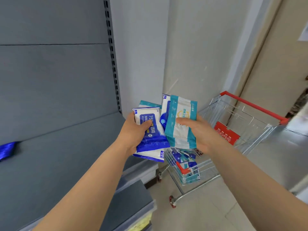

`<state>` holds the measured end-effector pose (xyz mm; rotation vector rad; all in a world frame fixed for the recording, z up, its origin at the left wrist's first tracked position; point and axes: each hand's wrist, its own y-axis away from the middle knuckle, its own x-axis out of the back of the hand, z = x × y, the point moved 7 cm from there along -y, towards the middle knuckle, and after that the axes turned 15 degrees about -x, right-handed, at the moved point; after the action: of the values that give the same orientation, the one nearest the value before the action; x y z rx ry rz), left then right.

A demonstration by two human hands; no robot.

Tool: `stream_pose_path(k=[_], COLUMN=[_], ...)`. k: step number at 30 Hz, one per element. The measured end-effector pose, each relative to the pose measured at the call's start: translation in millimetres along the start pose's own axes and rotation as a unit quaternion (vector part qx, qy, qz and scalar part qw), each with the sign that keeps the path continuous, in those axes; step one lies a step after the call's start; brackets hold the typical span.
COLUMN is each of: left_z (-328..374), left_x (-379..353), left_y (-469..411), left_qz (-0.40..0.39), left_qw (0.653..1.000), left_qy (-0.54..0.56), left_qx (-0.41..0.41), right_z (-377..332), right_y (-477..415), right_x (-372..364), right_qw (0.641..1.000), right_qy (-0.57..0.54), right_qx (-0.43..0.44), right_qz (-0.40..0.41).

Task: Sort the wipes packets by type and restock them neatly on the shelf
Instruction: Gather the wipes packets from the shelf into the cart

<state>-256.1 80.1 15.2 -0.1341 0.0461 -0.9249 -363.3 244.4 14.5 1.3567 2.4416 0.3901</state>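
Head view, mid-frame: the blue packet (153,139) stands roughly on end, slightly tilted, gripped by the left hand (131,134) with the thumb across its face — more packets are fanned behind it. Just to its right, the teal packet (180,135) is pinched upright by the right hand (200,132). The shelf (66,155) lies to the left, so the left hand is nearer — the cart (253,105) sits at lower right.

A shop aisle is shown: grey retail shelving (66,147) with a slotted upright (113,64) is seen at nine o'clock, and a red-handled wire trolley (233,130) holding wipes packets (186,162) at four o'clock.
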Motion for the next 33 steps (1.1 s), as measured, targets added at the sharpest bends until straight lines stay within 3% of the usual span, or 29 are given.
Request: stream_pose_path(k=[11,19,25,33], left_z=[-78,-179,-265,-392], left_x=[-194,-275,-305,-327], left_y=[-108,-219,-264,-293], left_qz=[-0.016,-0.021,0.011,0.109], left_qw=[0.999,0.992,0.978,0.954], left_qy=[0.006,-0.017,-0.015,0.006], left_qx=[0.033,0.127,0.209,0.281], right_z=[-18,-10,27,107], right_y=[-123,-261,-362,-504], right_x=[182,263,295,321], right_qw=[0.997,0.988,0.977,0.953], right_qy=[-0.010,-0.007,0.019,0.099], right_qx=[-0.047,-0.122,-0.197,-0.286], right_qz=[0.062,0.092,0.072,-0.023])
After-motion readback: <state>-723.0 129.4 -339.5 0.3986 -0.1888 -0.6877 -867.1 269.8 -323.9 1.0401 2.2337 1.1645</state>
